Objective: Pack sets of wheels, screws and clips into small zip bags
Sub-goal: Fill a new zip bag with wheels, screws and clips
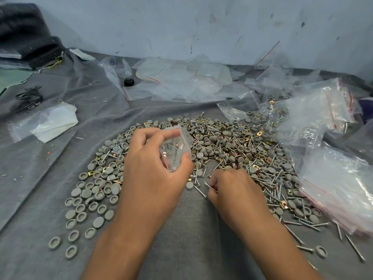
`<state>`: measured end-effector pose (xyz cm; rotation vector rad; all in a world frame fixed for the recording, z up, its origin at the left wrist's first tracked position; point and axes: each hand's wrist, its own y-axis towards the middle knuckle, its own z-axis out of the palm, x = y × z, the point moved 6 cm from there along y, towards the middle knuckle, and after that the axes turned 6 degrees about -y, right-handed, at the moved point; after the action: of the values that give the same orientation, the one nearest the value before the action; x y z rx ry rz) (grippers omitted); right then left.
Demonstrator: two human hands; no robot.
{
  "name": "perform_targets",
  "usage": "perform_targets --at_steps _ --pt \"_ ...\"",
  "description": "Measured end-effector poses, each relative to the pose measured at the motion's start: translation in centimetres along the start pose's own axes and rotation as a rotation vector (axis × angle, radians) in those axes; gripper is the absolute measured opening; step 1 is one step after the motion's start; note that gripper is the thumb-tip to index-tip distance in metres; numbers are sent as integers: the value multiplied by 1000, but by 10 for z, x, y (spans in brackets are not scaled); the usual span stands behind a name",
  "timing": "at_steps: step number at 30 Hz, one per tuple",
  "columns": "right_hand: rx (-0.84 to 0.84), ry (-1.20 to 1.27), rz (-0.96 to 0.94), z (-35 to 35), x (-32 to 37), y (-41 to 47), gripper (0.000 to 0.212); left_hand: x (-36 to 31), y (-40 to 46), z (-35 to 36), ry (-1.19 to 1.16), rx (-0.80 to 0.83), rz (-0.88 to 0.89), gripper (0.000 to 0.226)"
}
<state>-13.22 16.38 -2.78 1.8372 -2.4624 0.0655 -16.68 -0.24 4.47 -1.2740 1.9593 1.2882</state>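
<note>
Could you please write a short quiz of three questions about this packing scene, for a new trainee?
1. True or false: the left hand holds a small clear zip bag with its mouth held open.
2. Which item does the right hand pinch? A) a grey wheel B) a screw C) a brass clip
3. Fill the gap: the stack of unused zip bags with red seal lines lies to the ______ of the parts pile.

Key
1. True; some parts already show through the bag.
2. B, a screw, just above the grey cloth.
3. Right.
</note>
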Motion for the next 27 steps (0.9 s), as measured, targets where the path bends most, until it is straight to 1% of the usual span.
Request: perform_targets --at_steps 2,3,4,7,8,10,11,13,16,18,21,27 --pt "3 -41 -15 0 0 -1 16 3 -1 2 3 36 -18 40" --pt "1 -20 -20 1 -3 0 14 3 -1 3 8 54 -20 42" --pt "3 64 -17 1 -7 2 11 4 -2 4 15 70 -15 42" --pt "45 481 10 -2 -21 9 17 5 -3 7 21 121 -12 42" --pt "32 522 -8 -5 -23 10 17 6 -3 8 21 138 -19 42" --pt "18 419 -61 -3 -21 11 14 7 -4 10 17 151 -25 41" --pt "13 347 -67 0 -19 10 11 7 -4 11 16 147 -21 40" --pt "-7 279 -49 6 -12 8 8 5 -5 11 15 141 -11 40" --pt "-39 150 -27 9 -1 8 20 6 -5 11 12 140 -8 40" --pt "-41 69 -24 10 1 9 21 7 -5 12 15 149 -7 41" --pt "-8 47 -16 13 -4 8 22 7 -6 12 20 160 1 42" --pt "-41 -6 -46 14 -3 2 21 10 -6 11 12 167 -6 43"
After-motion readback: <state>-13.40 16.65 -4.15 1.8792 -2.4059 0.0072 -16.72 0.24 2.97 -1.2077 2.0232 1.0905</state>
